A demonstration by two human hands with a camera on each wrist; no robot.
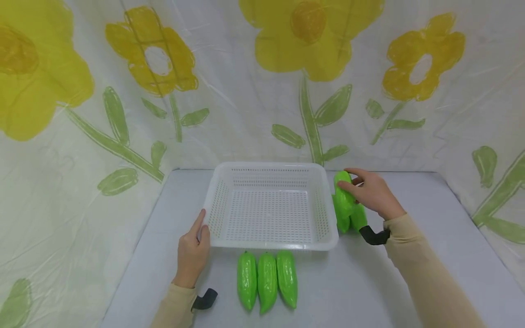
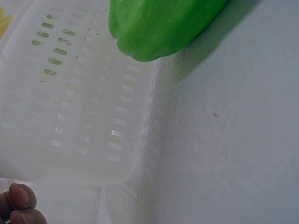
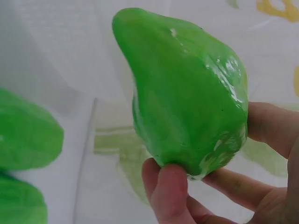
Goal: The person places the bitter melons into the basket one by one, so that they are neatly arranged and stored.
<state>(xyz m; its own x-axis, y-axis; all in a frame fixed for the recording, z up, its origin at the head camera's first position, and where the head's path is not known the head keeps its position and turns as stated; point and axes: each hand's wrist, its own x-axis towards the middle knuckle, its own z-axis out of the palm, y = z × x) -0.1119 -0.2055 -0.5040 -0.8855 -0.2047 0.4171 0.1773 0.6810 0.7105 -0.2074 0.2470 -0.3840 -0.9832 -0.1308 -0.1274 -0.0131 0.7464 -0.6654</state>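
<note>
My right hand grips a glossy green pepper, thumb on one side and fingers on the other. In the right wrist view, the held pepper is raised, its narrow tip toward the upper left. Other green peppers lie below it, partly covered, beside a white perforated plastic basket. My left hand touches the basket's front left side, index finger straight along the rim. The left wrist view catches fingertips at the basket's corner. No pepper is visible inside the basket.
Three green peppers lie side by side on the pale table, in front of the basket. One pepper shows against the basket's wall in the left wrist view. A curtain with painted yellow flowers hangs behind the table.
</note>
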